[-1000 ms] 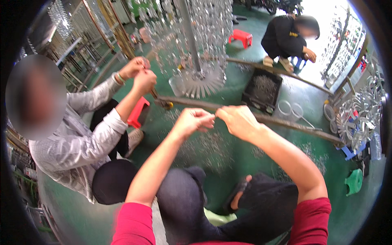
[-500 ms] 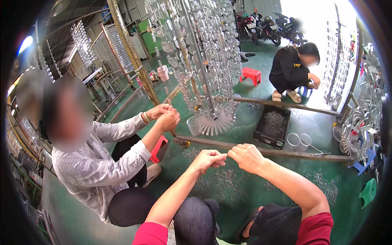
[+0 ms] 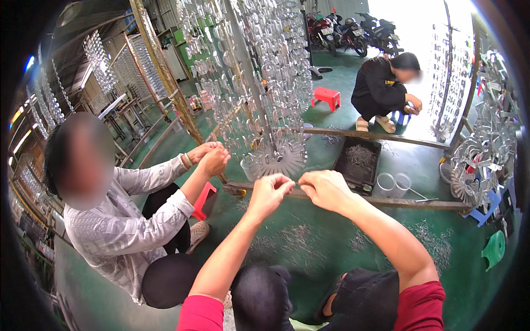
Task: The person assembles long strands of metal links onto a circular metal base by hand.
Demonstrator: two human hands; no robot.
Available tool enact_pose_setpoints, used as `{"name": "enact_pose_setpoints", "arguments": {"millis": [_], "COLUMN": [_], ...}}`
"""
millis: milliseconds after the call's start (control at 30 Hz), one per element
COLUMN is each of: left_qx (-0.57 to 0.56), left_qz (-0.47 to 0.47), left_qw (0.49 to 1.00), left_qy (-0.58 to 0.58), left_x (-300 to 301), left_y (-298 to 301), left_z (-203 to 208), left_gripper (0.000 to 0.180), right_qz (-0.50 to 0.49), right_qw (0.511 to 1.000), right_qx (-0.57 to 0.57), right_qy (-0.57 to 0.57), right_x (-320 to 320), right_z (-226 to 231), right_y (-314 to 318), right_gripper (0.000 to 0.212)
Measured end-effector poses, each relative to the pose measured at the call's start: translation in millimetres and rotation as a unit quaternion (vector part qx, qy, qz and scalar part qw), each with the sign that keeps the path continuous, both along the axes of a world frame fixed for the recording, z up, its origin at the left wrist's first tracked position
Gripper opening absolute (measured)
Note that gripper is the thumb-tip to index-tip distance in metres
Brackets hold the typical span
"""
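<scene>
My left hand [image 3: 270, 194] is raised in front of me, its fingers pinched together. Close beside it, my right hand [image 3: 324, 189] is bent over with fingers and thumb also pressed together. A small gap parts the two hands. Whatever they pinch is too small to make out. Just beyond them hangs a tall rack of shiny metal pieces [image 3: 276, 83], with a fan of flat strips [image 3: 275, 164] at its bottom. Thin metal bits [image 3: 298, 243] lie scattered on the green floor below my hands.
A co-worker in a patterned grey top [image 3: 118, 220] works at the rack on my left; another in black [image 3: 381, 88] squats far right. A wooden beam [image 3: 386, 202] crosses ahead, near a black crate [image 3: 358, 160] of metal bits and clear plastic cups [image 3: 393, 185]. A red stool [image 3: 326, 99] stands farther back.
Both my hands have risen toward the hanging rack, and my left hand has turned more upright. The view has shifted slightly to the right.
</scene>
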State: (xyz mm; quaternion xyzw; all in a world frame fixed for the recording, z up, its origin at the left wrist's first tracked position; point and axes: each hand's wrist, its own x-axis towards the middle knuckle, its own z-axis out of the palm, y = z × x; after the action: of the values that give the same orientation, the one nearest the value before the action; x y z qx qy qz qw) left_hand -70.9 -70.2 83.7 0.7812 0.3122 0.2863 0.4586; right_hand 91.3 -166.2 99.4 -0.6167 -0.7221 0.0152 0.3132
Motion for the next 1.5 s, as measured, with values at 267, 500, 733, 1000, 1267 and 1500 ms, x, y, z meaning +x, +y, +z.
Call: {"name": "enact_pose_setpoints", "arguments": {"millis": [267,500,733,1000,1267,1500], "left_qx": [0.199,0.221,0.247,0.175,0.213,0.261], "left_qz": [0.007,0.111,0.165,0.2,0.216,0.26], "left_qw": [0.98,0.969,0.954,0.949,0.94,0.925], "left_qy": [-0.012,-0.024,-0.043,-0.172,-0.158,-0.091], "left_x": [17,14,28,32,40,33], "left_y": [7,36,53,68,71,76], "left_z": [65,124,146,132,110,109], "left_gripper": [0.014,0.015,0.014,0.015,0.017,0.02], "right_qz": [-0.024,-0.05,0.001,-0.066,-0.081,-0.084], "right_qw": [0.987,0.946,0.934,0.921,0.941,0.95], "right_qx": [0.019,0.073,0.145,0.206,0.267,0.27], "right_qy": [0.156,0.313,0.328,0.324,0.189,0.132], "right_x": [17,53,60,43,55,46], "right_z": [39,91,120,105,86,91], "right_y": [21,38,80,97,121,128], "right_gripper": [0.015,0.013,0.015,0.019,0.017,0.016]}}
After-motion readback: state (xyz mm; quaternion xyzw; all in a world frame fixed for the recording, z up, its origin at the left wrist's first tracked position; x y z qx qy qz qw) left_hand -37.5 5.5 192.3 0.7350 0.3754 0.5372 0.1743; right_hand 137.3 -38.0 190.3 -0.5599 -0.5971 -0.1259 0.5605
